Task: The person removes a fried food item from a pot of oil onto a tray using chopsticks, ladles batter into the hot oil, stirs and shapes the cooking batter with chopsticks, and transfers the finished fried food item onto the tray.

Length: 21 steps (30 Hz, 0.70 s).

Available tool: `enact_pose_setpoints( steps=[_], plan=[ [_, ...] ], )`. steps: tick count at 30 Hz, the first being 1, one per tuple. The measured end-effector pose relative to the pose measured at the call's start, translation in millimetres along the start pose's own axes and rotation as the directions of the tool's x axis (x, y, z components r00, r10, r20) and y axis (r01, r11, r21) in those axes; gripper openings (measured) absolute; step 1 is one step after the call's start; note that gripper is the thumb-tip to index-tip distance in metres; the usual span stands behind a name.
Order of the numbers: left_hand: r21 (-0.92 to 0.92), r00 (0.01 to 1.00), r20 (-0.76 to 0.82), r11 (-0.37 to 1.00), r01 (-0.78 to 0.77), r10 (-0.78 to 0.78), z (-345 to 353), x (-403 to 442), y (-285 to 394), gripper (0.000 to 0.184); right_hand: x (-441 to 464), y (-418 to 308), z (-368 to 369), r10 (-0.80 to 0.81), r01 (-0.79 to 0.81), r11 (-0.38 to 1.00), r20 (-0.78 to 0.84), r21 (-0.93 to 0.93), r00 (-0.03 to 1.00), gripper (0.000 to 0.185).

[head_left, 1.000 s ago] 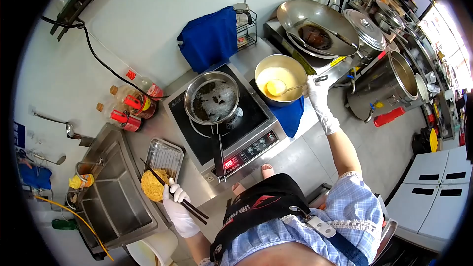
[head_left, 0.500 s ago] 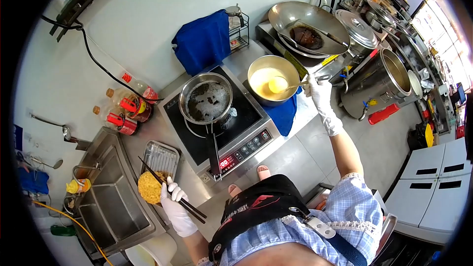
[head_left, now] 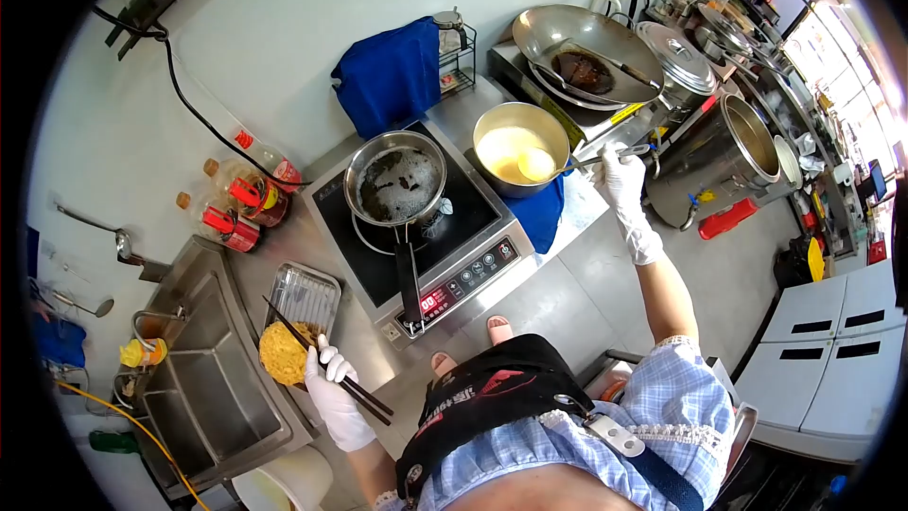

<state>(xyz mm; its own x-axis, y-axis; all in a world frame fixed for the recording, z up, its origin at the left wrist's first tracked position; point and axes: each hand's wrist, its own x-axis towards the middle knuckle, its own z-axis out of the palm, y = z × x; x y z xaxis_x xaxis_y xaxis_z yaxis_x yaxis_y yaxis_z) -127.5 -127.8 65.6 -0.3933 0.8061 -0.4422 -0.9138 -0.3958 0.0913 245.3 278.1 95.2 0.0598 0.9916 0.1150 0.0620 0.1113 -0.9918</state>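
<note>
My left hand (head_left: 334, 396), in a white glove, is closed around a pair of dark chopsticks (head_left: 367, 401). Their tips cross a round, rough golden-yellow food piece (head_left: 281, 356) beside a ridged metal tray (head_left: 305, 295); I cannot tell whether they pinch it. My gloved right hand (head_left: 621, 182) grips the handle of a ladle (head_left: 535, 166), whose bowl sits in pale yellow liquid inside a deep metal pot (head_left: 518, 115). Between the hands, a saucepan (head_left: 352, 191) of foamy liquid with dark bits rests on an induction cooker (head_left: 468, 227).
A sink (head_left: 194, 345) lies at left, with bottles (head_left: 255, 199) along the wall. A blue cloth (head_left: 386, 76) hangs behind the cooker. At the back right stand a large wok (head_left: 539, 33) with dark sauce and a tall steel stockpot (head_left: 695, 180).
My right hand has moved slightly right and down with the ladle, whose bowl remains in the pot. My left hand keeps its hold on the chopsticks. The view has shifted slightly.
</note>
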Motion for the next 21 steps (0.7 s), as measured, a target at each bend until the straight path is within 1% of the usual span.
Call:
enact_pose_setpoints(
  steps=[2,3,4,5,6,7,9,10,11,15,21],
  plan=[
    [0.001,1.0,-0.008,1.0,-0.005,0.005,0.4,-0.4,-0.5,0.026,-1.6,0.1,-6.0,-0.002,0.001,1.0,0.015,0.017,1.0,0.022],
    [0.006,1.0,-0.017,1.0,-0.011,0.011,1.2,-1.0,-1.1,0.026,-2.6,-1.7,-8.6,-0.004,0.003,1.0,0.016,0.014,1.0,0.022],
    [0.002,1.0,-0.017,1.0,-0.011,0.011,2.9,-1.4,-1.8,0.026,-3.2,-3.9,-11.0,-0.031,0.031,0.999,-0.001,-0.019,1.0,0.03],
    [0.027,0.998,-0.055,0.999,-0.028,0.029,5.5,-2.1,-2.5,0.026,-4.3,-6.1,-13.0,-0.06,0.059,0.997,-0.017,-0.051,0.998,0.038],
    [0.054,0.994,-0.093,0.998,-0.044,0.049,6.4,-2.9,-2.8,0.027,-6.6,-11.0,-14.1,-0.051,0.048,0.996,-0.037,-0.079,0.998,0.033],
    [0.051,0.995,-0.092,0.998,-0.044,0.049,5.3,-3.2,-2.2,0.027,-9.7,-16.3,-15.0,-0.054,0.051,0.995,-0.035,-0.08,0.998,0.033],
    [0.009,0.998,-0.061,1.0,-0.013,0.013,2.0,-2.7,0.2,0.026,-15.9,-24.9,-15.8,-0.049,0.051,0.998,-0.056,0.032,0.997,0.027],
    [0.005,0.998,-0.059,1.0,-0.015,0.015,0.2,-2.6,1.3,0.026,-16.1,-25.1,-19.7,-0.03,0.031,0.999,-0.049,0.026,0.998,0.022],
    [0.014,0.999,-0.052,1.0,-0.016,0.017,-2.0,-2.7,2.6,0.027,-17.7,-28.1,-22.5,-0.017,0.015,0.999,-0.038,-0.041,0.999,0.02],
    [0.014,1.0,-0.028,1.0,-0.007,0.008,-10.9,-3.0,7.0,0.027,-18.3,-27.0,-33.1,-0.035,0.033,0.997,-0.026,-0.065,0.999,0.022],
    [-0.023,0.999,-0.036,1.0,0.003,-0.004,-19.3,-7.0,12.0,0.028,-19.0,-34.3,-31.3,-0.052,0.053,0.994,0.004,-0.098,0.999,0.024]
  ],
)
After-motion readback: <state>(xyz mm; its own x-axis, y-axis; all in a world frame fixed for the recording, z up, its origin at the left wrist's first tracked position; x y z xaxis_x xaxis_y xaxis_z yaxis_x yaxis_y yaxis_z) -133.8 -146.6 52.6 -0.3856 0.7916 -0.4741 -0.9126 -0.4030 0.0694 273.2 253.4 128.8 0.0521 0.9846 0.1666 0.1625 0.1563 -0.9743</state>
